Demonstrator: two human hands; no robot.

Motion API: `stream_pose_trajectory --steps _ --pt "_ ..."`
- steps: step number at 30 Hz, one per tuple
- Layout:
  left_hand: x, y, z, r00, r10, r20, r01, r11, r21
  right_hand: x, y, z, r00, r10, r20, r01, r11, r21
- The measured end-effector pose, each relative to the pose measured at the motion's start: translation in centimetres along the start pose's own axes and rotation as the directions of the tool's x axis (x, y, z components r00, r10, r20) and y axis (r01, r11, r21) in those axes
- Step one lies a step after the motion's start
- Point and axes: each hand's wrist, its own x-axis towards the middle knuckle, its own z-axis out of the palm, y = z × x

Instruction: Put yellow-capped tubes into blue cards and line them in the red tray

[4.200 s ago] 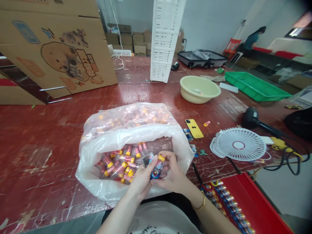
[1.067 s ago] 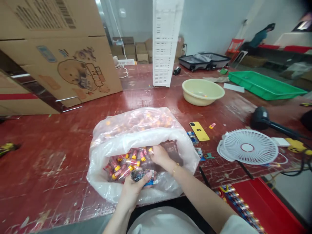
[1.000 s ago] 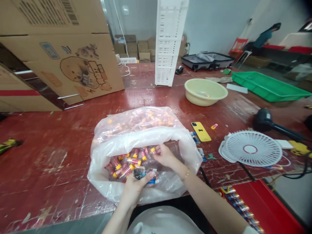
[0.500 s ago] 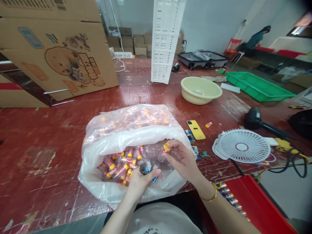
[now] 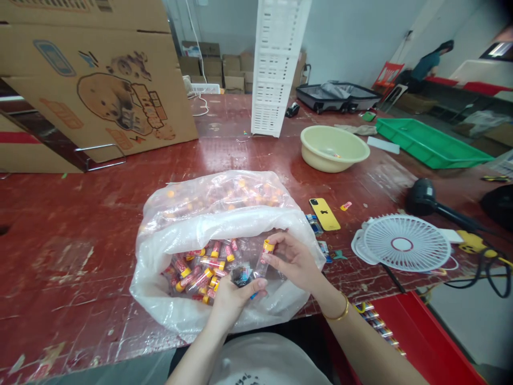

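A clear plastic bag [image 5: 160,299] lies with its mouth folded open, holding many small clear tubes [image 5: 212,263] with yellow caps and red-and-pink printing. Over its mouth, my right hand [image 5: 292,262] pinches one such tube [image 5: 264,258] between thumb and fingers, yellow end up and clear end slanting down toward my left hand. My left hand [image 5: 236,294] is closed around small dark-and-blue packets [image 5: 241,274]; how many it holds is hidden by the thumb and palm. The tube's lower end is close to these packets, and I cannot tell whether they touch.
Right of the bag lie a yellow phone [image 5: 324,214], a white fan [image 5: 401,243], a loose tube [image 5: 346,206] and a black hair dryer [image 5: 425,198]. Behind are a cream basin [image 5: 334,160], a green tray [image 5: 433,147] and a white rack [image 5: 276,69]. A cardboard box [image 5: 100,91] stands left.
My right hand has brought the tube left, nearer my left hand, and the tube is turned a little. My left hand stays almost where it was. The whole view has shifted slightly.
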Motion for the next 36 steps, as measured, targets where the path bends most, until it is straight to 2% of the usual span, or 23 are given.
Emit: stream_pose_trajectory --steps 4,8,10,13,16,19,26,33,36 --pt "-0.2 0.2 0.6 0.988 -0.151 0.031 0.154 0.977 -0.145 -1.0 0.6 -0.2 0.992 0.1 0.075 -0.104 0.993 0.055" --pt "0.0 0.6 1.5 0.972 -0.227 0.064 0.236 0.935 -0.263 -2.8 0.7 0.9 0.972 0.098 0.212 -0.1 0.995 0.001" --pt "0.2 0.7 2.0 0.971 -0.228 0.078 0.24 0.924 -0.296 -3.6 1.1 1.7 0.98 0.107 0.17 -0.101 0.994 -0.045" --pt "0.2 0.6 2.2 0.975 -0.188 0.119 0.216 0.93 -0.296 -4.2 2.0 2.4 0.995 0.102 0.02 -0.099 0.987 -0.125" --pt "0.0 0.3 2.0 0.979 -0.163 0.123 0.19 0.95 -0.248 -4.3 2.8 2.3 0.998 -0.018 -0.057 0.003 0.97 -0.245" --pt "-0.3 0.1 1.8 0.987 -0.129 0.099 0.15 0.957 -0.248 -4.4 2.8 1.9 0.994 -0.092 -0.062 0.07 0.954 -0.291" --pt "-0.7 0.3 2.4 0.991 -0.089 0.096 0.11 0.964 -0.241 -4.7 2.2 2.0 0.992 -0.114 -0.055 0.094 0.955 -0.283" --pt "-0.6 0.0 2.4 0.993 -0.088 0.085 0.105 0.966 -0.235 -4.9 2.5 2.1 0.992 -0.112 -0.064 0.091 0.958 -0.274" --pt "-0.5 -0.1 2.3 0.992 -0.089 0.09 0.108 0.967 -0.231 -4.9 2.2 1.7 0.995 -0.079 -0.058 0.066 0.977 -0.2"
